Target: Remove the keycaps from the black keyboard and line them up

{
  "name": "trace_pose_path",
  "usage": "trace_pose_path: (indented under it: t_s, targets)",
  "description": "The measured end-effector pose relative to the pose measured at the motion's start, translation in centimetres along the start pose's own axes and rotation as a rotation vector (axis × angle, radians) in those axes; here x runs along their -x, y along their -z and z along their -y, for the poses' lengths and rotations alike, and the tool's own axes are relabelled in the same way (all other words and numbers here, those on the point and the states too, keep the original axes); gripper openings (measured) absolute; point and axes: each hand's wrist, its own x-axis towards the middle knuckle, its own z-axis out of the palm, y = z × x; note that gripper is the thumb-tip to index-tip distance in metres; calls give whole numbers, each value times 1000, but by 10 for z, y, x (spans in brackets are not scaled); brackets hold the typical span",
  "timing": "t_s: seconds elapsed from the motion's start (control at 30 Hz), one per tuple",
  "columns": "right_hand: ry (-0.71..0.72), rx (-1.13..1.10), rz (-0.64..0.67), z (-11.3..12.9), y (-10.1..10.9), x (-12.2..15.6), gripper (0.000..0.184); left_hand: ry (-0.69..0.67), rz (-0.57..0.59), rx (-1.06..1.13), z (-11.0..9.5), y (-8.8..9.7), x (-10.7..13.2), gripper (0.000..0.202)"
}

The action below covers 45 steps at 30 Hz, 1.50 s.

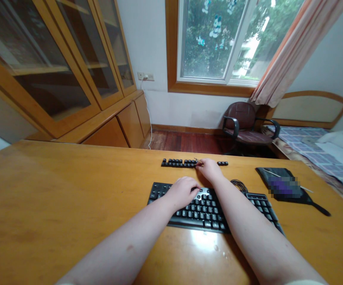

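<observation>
A black keyboard (207, 208) lies on the wooden desk (55, 198) in front of me. Part of its top shows bare grey metal where keycaps are off. My left hand (182, 191) rests on the keyboard's upper middle with its fingers curled down onto the keys. My right hand (208, 168) reaches past the keyboard to a row of loose black keycaps (179, 162) lined up on the desk. Its fingertips pinch at the right end of that row, on a keycap or small tool I cannot make out. A few more keycaps (222, 163) lie just right of that hand.
A black mat (273, 174) with a thin stick and a black-handled tool lies at the right. A coiled black cable (239, 184) sits behind the keyboard. Beyond the desk stand a brown armchair (244, 124), glass-fronted cabinets (70, 71) and a bed (322, 150).
</observation>
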Motion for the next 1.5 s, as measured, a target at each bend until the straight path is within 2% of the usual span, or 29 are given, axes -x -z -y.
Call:
trace_pose_path:
  t_s: [0.07,0.13,0.27,0.33,0.43,0.5,0.57,0.7,0.83,0.9,1.03,1.1,1.17,1.27,1.4,1.5]
  targets:
    - [-10,-54,-49,-1,2,0,19,3,5,2,0,0,0,15]
    - [2,-148,-165,-3,10,1,23,7,7,1,1,0,-1,15]
    - [159,-383,-423,-4,42,18,33,-16,19,-27,-2,3,0,16]
    - [228,-438,-447,-1,59,36,38,-24,27,-67,-8,5,1,16]
    - [258,-438,-329,1,70,69,36,-10,34,-129,-22,4,5,23]
    - [261,-426,-225,-1,65,89,30,9,45,-119,-30,0,8,33]
    - [231,-447,-182,-4,54,101,29,20,58,-93,-35,-7,9,39]
    - [240,-433,-112,-6,35,101,26,46,42,-91,-31,-17,10,40]
    - [289,-335,-28,-2,35,95,27,54,45,-67,-24,-17,8,31]
    - [384,-303,1,-1,39,96,26,54,48,-41,-23,-15,7,28]
    - [696,-133,77,-4,39,107,20,45,56,14,-20,-14,5,16]
    - [762,-44,70,-7,33,111,21,33,53,29,-19,-15,5,15]
    - [731,-31,18,-11,26,112,23,33,39,28,-18,-16,5,16]
    - [575,-115,-78,-14,19,110,25,50,9,9,-19,-18,4,19]
    - [347,-341,-142,-14,21,107,27,83,-13,25,-21,-18,4,18]
    - [253,-494,-152,-13,22,106,26,119,-30,84,-21,-17,5,17]
